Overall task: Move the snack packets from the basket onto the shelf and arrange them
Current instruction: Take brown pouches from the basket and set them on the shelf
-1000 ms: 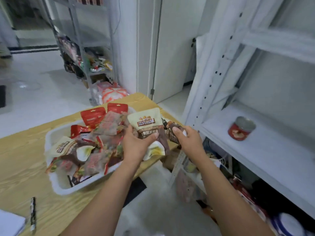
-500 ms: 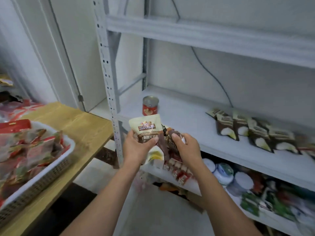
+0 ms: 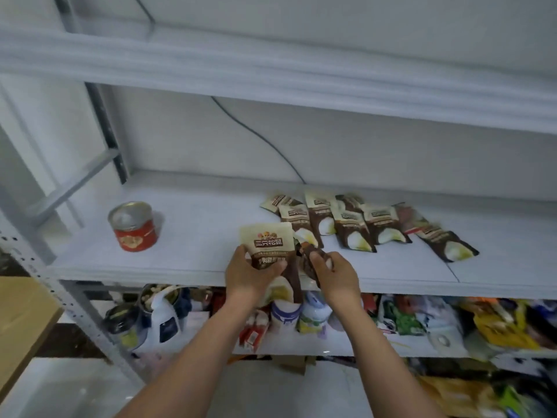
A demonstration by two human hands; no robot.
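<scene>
My left hand (image 3: 251, 274) grips a cream-and-brown snack packet (image 3: 268, 242), held upright over the front edge of the white shelf (image 3: 193, 254). Beside it my right hand (image 3: 334, 277) pinches a smaller dark brown packet (image 3: 310, 256). Several matching cream-and-brown packets (image 3: 355, 224) lie in a loose overlapping row on the shelf just behind and to the right of my hands. The basket is out of view.
A red tin can (image 3: 134, 226) stands on the shelf at the left. A black cable (image 3: 256, 134) runs down the back wall. The lower shelf (image 3: 346, 342) is crowded with bottles, jars and bags. A wooden table corner (image 3: 21, 321) shows at the far left.
My view has swung right from the basket on the table to the shelf. Both hands carried their packets along and now hold them at the shelf's front edge, near the row of packets.
</scene>
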